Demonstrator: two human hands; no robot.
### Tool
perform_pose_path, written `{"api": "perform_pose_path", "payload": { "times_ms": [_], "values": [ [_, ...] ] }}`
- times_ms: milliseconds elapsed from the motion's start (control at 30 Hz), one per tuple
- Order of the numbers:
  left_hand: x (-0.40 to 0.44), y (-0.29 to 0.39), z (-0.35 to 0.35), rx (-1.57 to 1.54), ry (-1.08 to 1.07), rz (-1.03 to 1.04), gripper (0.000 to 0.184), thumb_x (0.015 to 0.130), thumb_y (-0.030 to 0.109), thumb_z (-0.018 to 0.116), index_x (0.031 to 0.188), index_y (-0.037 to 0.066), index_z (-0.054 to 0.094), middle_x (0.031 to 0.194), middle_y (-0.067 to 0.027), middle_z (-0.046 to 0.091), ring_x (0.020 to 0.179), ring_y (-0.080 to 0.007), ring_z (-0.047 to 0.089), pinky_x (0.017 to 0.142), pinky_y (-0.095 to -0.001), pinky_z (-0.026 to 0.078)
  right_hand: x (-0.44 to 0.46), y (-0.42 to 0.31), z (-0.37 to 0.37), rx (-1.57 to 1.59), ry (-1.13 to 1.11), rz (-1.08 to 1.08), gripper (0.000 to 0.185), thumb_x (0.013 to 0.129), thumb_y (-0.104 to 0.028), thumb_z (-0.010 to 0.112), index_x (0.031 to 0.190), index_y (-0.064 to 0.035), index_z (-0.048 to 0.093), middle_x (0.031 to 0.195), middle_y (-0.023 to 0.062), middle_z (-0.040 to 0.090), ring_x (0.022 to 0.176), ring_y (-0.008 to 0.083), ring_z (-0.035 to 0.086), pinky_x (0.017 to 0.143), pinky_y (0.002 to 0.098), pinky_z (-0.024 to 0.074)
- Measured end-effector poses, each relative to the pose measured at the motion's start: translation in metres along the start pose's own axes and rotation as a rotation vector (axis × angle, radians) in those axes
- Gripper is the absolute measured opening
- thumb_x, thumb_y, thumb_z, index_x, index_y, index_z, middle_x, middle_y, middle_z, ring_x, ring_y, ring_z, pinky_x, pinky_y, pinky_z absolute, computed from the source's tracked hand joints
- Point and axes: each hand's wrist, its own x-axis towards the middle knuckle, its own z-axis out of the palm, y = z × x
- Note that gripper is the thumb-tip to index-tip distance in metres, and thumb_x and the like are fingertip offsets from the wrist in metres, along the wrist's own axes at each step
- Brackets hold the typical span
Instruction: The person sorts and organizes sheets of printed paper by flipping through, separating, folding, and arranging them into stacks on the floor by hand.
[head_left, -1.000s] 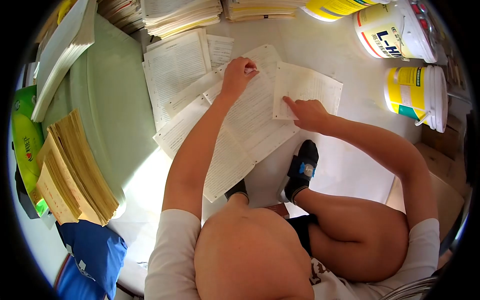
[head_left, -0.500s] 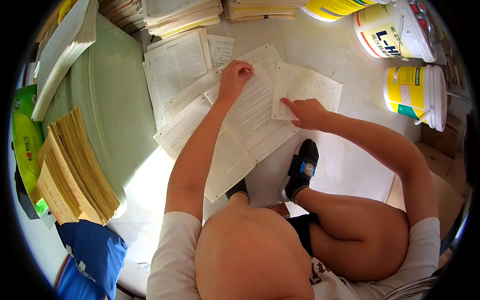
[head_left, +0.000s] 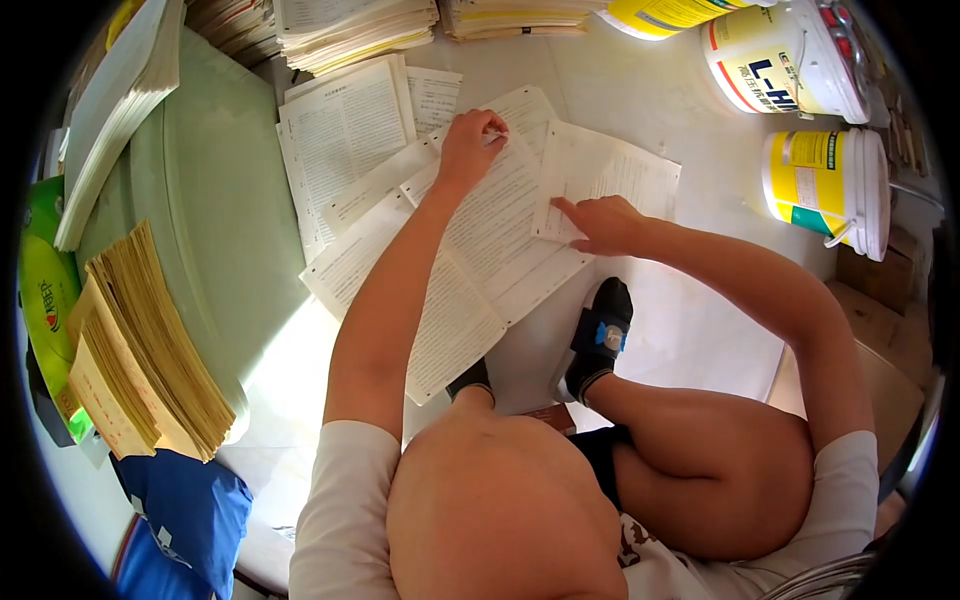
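Printed sheets of paper [head_left: 500, 225] lie spread and overlapping on the floor before me, with small punched holes along their edges. My left hand [head_left: 470, 150] is over their upper part, fingers curled into a pinch. A bit of white shows at its fingertips, too small to make out. To the right, my right hand [head_left: 608, 224] rests on the lower edge of a smaller, blank-margined sheet [head_left: 620, 175]. Its index finger is stretched out on that sheet, the thumb held apart and the other fingers bent. Nothing shows between that thumb and index finger.
More printed pages [head_left: 345, 130] lie at the upper left. Paper stacks [head_left: 355, 35] stand behind them. A pale green bin-like surface [head_left: 220, 200] carries brown-edged bundles [head_left: 165, 340]. Yellow-and-white buckets [head_left: 825, 185] line the right. My slippered foot [head_left: 602, 335] is just below the sheets.
The whole view has shifted slightly left. My left hand's fingers have turned a little, with a bit of white now showing at their tips. My right hand stays on the smaller sheet.
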Motion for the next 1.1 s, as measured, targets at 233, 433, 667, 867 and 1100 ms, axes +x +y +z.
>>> {"api": "perform_pose_path", "payload": {
  "times_ms": [233,433,667,867,1100],
  "values": [
    [-0.001,0.004,0.006,0.004,0.139,-0.018,0.049,0.075,0.001,0.083,0.119,0.01,0.063,0.103,-0.0094,0.061,0.094,-0.0257,0.061,0.088,-0.0375,0.054,0.018,0.017,-0.006,0.081,0.182,-0.043,0.046,0.096,-0.032,0.067,0.133,-0.0096,0.052,0.105,0.0173,0.072,0.099,0.0391,0.07,0.082,0.0506,0.0555],
    [-0.013,0.014,0.008,0.07,0.159,-0.043,0.05,0.077,0.001,0.082,0.121,0.011,0.061,0.105,-0.0091,0.058,0.099,-0.0278,0.059,0.091,-0.0393,0.051,0.065,0.03,-0.038,0.179,0.464,-0.008,0.046,0.093,-0.025,0.07,0.133,-0.0085,0.053,0.119,0.0189,0.066,0.107,0.0396,0.067,0.089,0.0498,0.0546],
    [-0.034,0.011,0.007,0.121,0.146,-0.015,0.023,0.08,0.005,0.082,0.098,0.006,0.068,0.108,-0.0099,0.058,0.101,-0.0299,0.058,0.09,-0.0407,0.05,0.133,0.048,-0.061,0.371,0.626,-0.127,0.049,0.087,-0.027,0.078,0.128,-0.0064,0.061,0.119,0.0172,0.064,0.108,0.0354,0.066,0.093,0.0438,0.0546],
    [-0.037,0.001,0.003,-0.051,0.151,0.018,0.026,0.077,0.001,0.082,0.097,0.007,0.066,0.109,-0.0098,0.057,0.102,-0.0332,0.057,0.088,-0.044,0.05,0.158,0.034,-0.076,0.367,0.541,-0.138,0.029,0.087,-0.025,0.077,0.107,-0.0058,0.07,0.102,0.0139,0.069,0.099,0.0332,0.067,0.087,0.0443,0.0539],
    [-0.029,0.015,-0.006,-0.166,0.186,-0.119,0.049,0.078,-0.001,0.082,0.121,0.008,0.06,0.117,-0.011,0.056,0.089,-0.0274,0.061,0.083,-0.0392,0.054,0.151,0.034,-0.08,0.303,0.557,-0.176,0.02,0.085,-0.02,0.076,0.097,-0.0063,0.068,0.101,0.0133,0.07,0.098,0.033,0.067,0.085,0.0441,0.0538]
  ]
}}
